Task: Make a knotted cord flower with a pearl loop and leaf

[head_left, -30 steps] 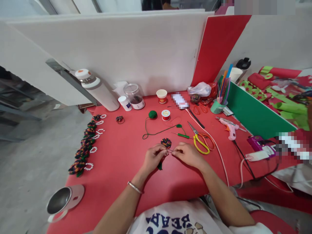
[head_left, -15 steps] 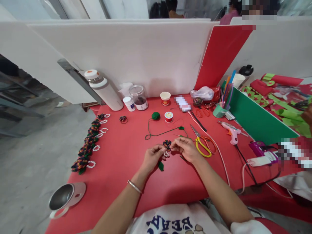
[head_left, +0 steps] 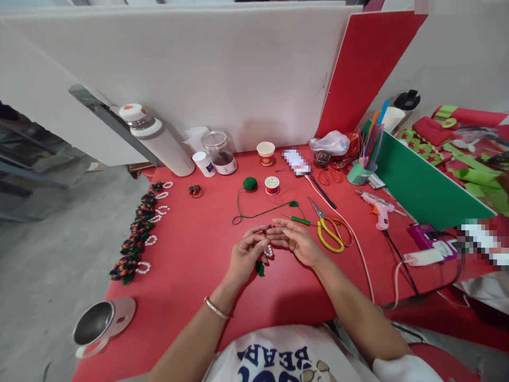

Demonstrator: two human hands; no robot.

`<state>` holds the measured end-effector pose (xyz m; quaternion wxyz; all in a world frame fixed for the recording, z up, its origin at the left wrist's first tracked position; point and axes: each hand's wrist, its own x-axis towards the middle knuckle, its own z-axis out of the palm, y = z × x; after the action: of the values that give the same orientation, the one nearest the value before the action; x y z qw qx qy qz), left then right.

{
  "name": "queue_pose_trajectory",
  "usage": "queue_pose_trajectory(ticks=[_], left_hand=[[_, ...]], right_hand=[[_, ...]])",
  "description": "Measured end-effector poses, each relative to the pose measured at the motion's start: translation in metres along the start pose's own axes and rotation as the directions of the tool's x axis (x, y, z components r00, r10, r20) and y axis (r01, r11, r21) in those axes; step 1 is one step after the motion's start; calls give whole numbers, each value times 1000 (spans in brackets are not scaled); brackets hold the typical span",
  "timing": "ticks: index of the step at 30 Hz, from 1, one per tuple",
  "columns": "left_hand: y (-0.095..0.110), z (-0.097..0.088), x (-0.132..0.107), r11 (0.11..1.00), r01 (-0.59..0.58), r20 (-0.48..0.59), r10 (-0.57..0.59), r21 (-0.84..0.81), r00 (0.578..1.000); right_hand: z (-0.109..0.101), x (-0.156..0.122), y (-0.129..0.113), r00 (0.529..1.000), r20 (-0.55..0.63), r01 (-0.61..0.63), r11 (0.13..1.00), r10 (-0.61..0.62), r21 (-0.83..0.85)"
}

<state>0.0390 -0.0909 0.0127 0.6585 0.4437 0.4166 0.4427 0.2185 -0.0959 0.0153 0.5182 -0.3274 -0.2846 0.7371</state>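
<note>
Between the fingertips of my left hand [head_left: 247, 255] is a small multicolored crocheted flower, mostly covered by fingers. A loop of white pearl beads [head_left: 269, 250] and a green crocheted leaf [head_left: 260, 268] hang below it. My left hand is closed on the flower. My right hand [head_left: 300, 243] lies against the flower's other side, its fingers stretched out flat; its thumb is hard to make out. Just beyond the right hand, a green-handled crochet hook [head_left: 300, 219] rests on the red table [head_left: 191, 297]. Yellow-handled scissors [head_left: 328, 233] lie to its right.
A green yarn ball [head_left: 250, 184], thread spool [head_left: 272, 184] and paper cup [head_left: 266, 150] stand ahead. Finished flowers with bead loops [head_left: 131, 244] line the left edge, near a mug [head_left: 123, 310]. A bottle [head_left: 159, 146] stands behind. At right are a glue gun [head_left: 382, 212] and pen cup [head_left: 360, 172].
My right hand's fingers have gone from pinching the flower's edge to lying straight across it, covering most of it. The view has tilted down slightly.
</note>
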Motion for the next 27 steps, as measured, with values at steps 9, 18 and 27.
queue_pose_trajectory(ticks=[9, 18, 27], left_hand=[[-4, -1, 3, 989, 135, 86, -129, -68, 988], [-8, -3, 4, 985, 136, -27, -140, -106, 990], [-4, 1, 4, 977, 166, 6, -167, -131, 986]], right_hand=[[0, -2, 7, 998, -10, 63, 995, -64, -82], [1, -1, 8, 991, -30, 115, 955, -128, -274], [2, -1, 9, 990, -33, 125, 949, -141, -289]])
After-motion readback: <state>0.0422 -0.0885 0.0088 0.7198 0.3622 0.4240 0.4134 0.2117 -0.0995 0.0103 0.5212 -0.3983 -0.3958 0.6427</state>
